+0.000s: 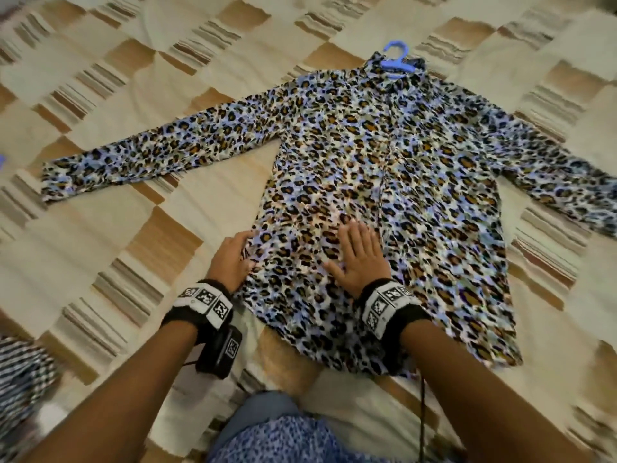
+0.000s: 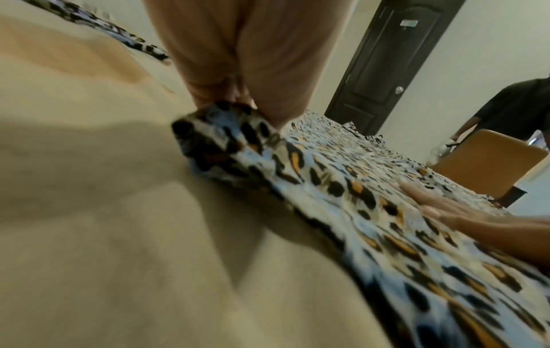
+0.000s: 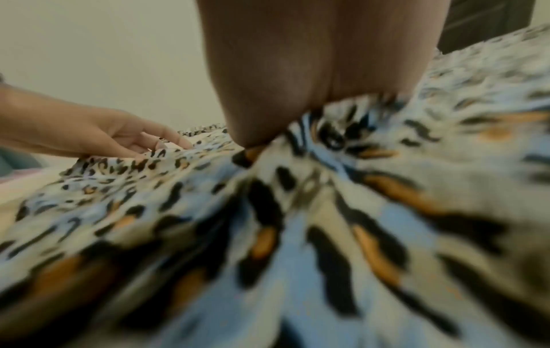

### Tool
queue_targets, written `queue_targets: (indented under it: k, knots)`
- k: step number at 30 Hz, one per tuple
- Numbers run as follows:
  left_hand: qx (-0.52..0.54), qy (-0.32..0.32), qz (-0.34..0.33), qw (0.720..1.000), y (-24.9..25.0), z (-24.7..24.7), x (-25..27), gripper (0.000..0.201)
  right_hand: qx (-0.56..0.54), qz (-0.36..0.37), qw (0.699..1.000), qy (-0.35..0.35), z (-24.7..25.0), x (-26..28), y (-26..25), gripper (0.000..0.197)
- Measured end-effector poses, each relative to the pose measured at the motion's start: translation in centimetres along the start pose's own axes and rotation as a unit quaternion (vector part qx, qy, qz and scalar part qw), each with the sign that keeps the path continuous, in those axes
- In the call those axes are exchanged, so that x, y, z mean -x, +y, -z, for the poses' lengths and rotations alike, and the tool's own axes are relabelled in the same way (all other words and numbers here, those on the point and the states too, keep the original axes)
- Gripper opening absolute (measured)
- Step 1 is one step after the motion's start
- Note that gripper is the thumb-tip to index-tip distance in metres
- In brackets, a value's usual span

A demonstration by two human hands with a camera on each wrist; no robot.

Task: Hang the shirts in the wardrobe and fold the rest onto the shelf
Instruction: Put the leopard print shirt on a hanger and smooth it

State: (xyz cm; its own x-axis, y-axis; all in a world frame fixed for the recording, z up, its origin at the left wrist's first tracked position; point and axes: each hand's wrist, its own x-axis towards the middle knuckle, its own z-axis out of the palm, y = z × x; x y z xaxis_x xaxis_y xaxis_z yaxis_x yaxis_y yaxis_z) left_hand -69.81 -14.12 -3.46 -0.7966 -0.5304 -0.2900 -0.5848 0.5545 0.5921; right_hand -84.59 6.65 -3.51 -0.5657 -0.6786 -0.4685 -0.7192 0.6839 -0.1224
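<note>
- both forearms reach forward from the bottom of the head view, each with a black wrist strap carrying square black-and-white markers.
- left hand (image 1: 230, 259) at the left side edge of the shirt (image 1: 384, 182); left wrist view shows thumb and fingers pinching a small fold of that edge, lifted slightly off the bedspread (image 1: 100, 245).
- right hand (image 1: 359, 259) lies flat, palm down, fingers straight and a little spread, pressing on the lower front of the shirt just right of the left hand; grasping nothing.
- shirt: leopard print in blue, black and ochre, spread face up on the bedspread, collar far from the person, hem nearest them. both sleeves stretched out to the sides; right sleeve runs off the frame edge.
- hanger (image 1: 395, 58), blue plastic, sits in the collar; hook and part of one shoulder arm poke out at the neck.
- bedspread: cream with tan and brown striped blocks.
- striped black-and-white fabric (image 1: 23, 372) at the lower left edge, blurred.
- left wrist view, background: dark door (image 2: 384, 66), tan chair (image 2: 488, 164), second person in dark clothes (image 2: 515, 106) at the right edge.
</note>
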Motion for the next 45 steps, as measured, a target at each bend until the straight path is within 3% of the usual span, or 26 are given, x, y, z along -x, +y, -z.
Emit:
queue_targets:
  k: [3, 5, 7, 9, 11, 13, 16, 18, 20, 22, 25, 28, 31, 33, 36, 37, 40, 42, 45]
  knots:
    - [0.031, -0.043, -0.023, 0.998, 0.1, 0.8, 1.1, 0.06, 0.043, -0.028, 0.998, -0.036, 0.2, 2.5, -0.8, 0.097]
    - [0.06, -0.103, -0.056, 0.991, 0.8, 1.5, 1.7, 0.062, 0.051, 0.044, 0.997, -0.027, -0.3, 4.4, -3.4, 0.089]
    - [0.058, -0.122, -0.058, 0.989, 1.2, 1.8, 2.6, 0.039, 0.094, 0.115, 0.989, -0.005, -2.6, 6.1, -5.8, 0.078]
    - [0.034, -0.059, -0.025, 0.997, 0.4, 1.4, 3.5, 0.022, 0.084, 0.069, 0.994, 0.01, -3.9, 8.3, -7.0, 0.069]
    - [0.039, 0.009, 0.043, 0.998, -0.4, 1.1, 5.1, 0.019, 0.056, 0.029, 0.997, -0.037, -4.6, 10.3, -6.5, 0.08]
    - [0.015, 0.01, 0.099, 0.995, -0.2, 1.3, 6.5, 0.015, 0.07, 0.008, 0.989, -0.13, -5.0, 12.2, -5.5, 0.083]
    - [-0.218, -0.049, 0.157, 0.962, 3.1, 1.7, 7.3, 0.027, 0.002, 0.03, 0.966, -0.255, -1.3, 14.1, -4.0, 0.079]
    - [-0.317, -0.041, 0.144, 0.936, 6.3, 1.6, 7.0, 0.035, -0.094, 0.037, 0.97, -0.221, 2.3, 13.7, -2.4, 0.052]
    - [-0.358, -0.039, 0.052, 0.932, 9.0, 0.1, 6.2, 0.038, -0.136, 0.015, 0.985, -0.103, 4.6, 12.4, -0.3, 0.041]
    - [-0.351, -0.066, -0.036, 0.933, 11.4, -2.3, 5.6, 0.042, -0.111, -0.023, 0.993, -0.032, 5.5, 10.7, 1.7, 0.039]
    - [-0.287, -0.111, -0.099, 0.946, 14.9, -6.3, 5.2, 0.057, -0.061, -0.053, 0.996, -0.023, 3.8, 8.0, 4.5, 0.05]
    - [-0.316, -0.161, -0.178, 0.918, 17.4, -9.8, 5.0, 0.055, 0.057, -0.062, 0.993, -0.077, 1.0, 7.5, 6.8, 0.074]
    - [-0.381, -0.232, -0.15, 0.882, 17.1, -11.3, 4.7, 0.065, 0.082, -0.082, 0.988, -0.106, -1.3, 9.5, 10.4, 0.082]
    - [-0.372, -0.242, -0.113, 0.889, 15.9, -11.4, 5.2, 0.075, 0.06, -0.112, 0.988, -0.091, -2.2, 11.8, 12.9, 0.091]
    - [-0.347, -0.241, -0.086, 0.902, 15.0, -11.4, 5.9, 0.077, 0.025, -0.173, 0.978, -0.117, -3.2, 14.7, 15.2, 0.141]
    - [-0.348, -0.247, -0.081, 0.901, 15.3, -11.2, 5.8, 0.076, 0.032, -0.197, 0.972, -0.126, -3.4, 15.2, 15.6, 0.143]
    - [-0.372, -0.255, -0.078, 0.889, 17.8, -9.1, 4.8, 0.066, 0.078, -0.218, 0.958, -0.17, -1.8, 15.3, 15.8, 0.097]
    - [-0.38, -0.218, -0.092, 0.894, 19.5, -7.4, 3.7, 0.046, 0.111, -0.179, 0.961, -0.182, 1.1, 14.2, 15.5, 0.071]
    - [-0.402, -0.159, -0.13, 0.892, 21.5, -5.5, 1.5, 0.03, 0.1, -0.138, 0.979, -0.113, 6.3, 11.6, 14.2, 0.045]
